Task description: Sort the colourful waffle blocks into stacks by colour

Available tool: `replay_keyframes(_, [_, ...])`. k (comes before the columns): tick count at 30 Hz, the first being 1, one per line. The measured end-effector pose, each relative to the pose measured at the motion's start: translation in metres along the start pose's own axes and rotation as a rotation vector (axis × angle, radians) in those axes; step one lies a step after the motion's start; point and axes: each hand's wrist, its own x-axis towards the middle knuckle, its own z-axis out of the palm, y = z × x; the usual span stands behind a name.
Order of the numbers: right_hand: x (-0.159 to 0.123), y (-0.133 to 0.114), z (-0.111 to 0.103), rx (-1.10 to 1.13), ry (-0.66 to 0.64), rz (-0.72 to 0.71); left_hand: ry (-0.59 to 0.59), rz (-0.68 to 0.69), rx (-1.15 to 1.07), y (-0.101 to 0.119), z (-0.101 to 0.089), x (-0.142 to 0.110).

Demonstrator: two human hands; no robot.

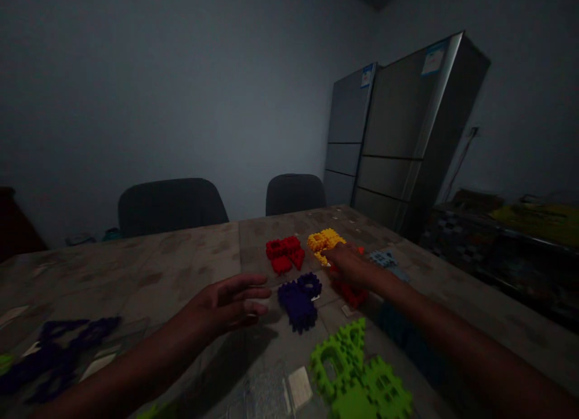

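From the head camera we look down a dim, worn table strewn with toothed foam puzzle pieces sorted by colour. Our right hand reaches far across, fingers resting on the near edge of the yellow pieces; we cannot tell whether they pinch a piece or only touch it, since the fingertips blur into the shadow. Under its wrist lie more red pieces, partly hidden by the arm. Our left hand hovers over the table with fingers loosely spread, holding nothing, its tips just left of the dark blue pieces. A red cluster sits left of the yellow one, apart from it. The green pieces lie nearest us on the right, and a purple heap lies near left. Each colour keeps its own patch, which suggests grouping by colour. Beyond stand two chairs and a refrigerator.
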Motion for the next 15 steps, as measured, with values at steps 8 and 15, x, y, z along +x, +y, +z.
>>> replay_keyframes(8, [0.026,-0.016,0.015,-0.207,-0.111,0.094,0.086,0.01,0.012,-0.012,-0.032,-0.029])
replay_keyframes(15, [0.022,-0.016,0.019,-0.242,-0.112,0.1,0.141,-0.022,0.088,-0.019,-0.056,-0.041])
